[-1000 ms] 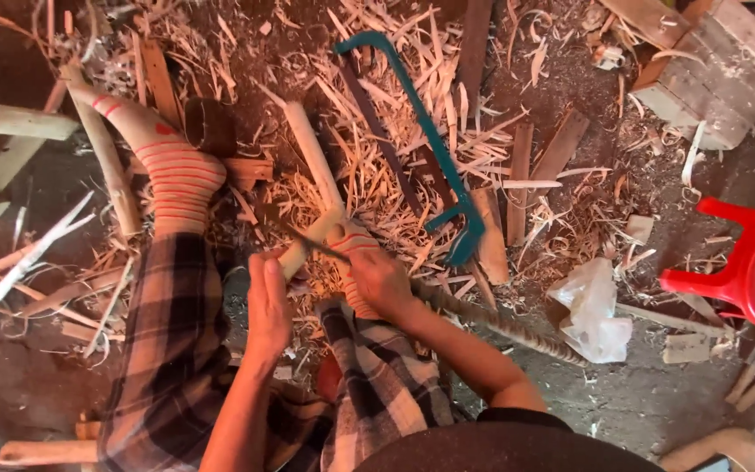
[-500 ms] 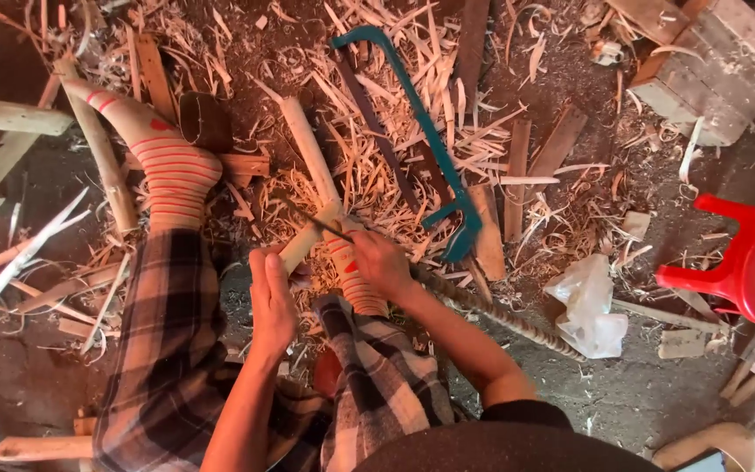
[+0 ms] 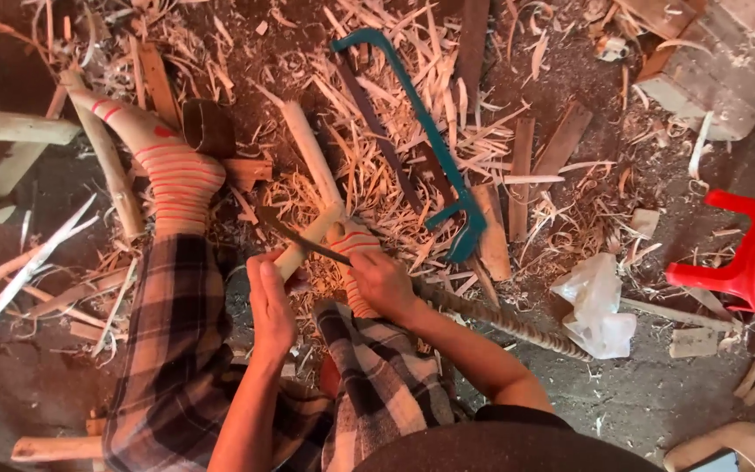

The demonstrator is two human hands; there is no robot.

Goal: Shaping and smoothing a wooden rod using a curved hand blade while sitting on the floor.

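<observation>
With the right hand [image 3: 382,278] gripping the dark blade [image 3: 301,236] across the pale stick [image 3: 312,170] and the left hand [image 3: 270,297] clasping its near end at six o'clock, a slip could nick those fingers or the striped sock [image 3: 356,262].

Pale stick [image 3: 312,170] and dark blade [image 3: 299,234] over the shavings.
The stick is long, round and peeled light, running from the upper middle down toward the lap, its near end gripped. The blade is thin, dark and straight, lying tilted across the stick's lower part, touching it, its pointed end up left.
</observation>
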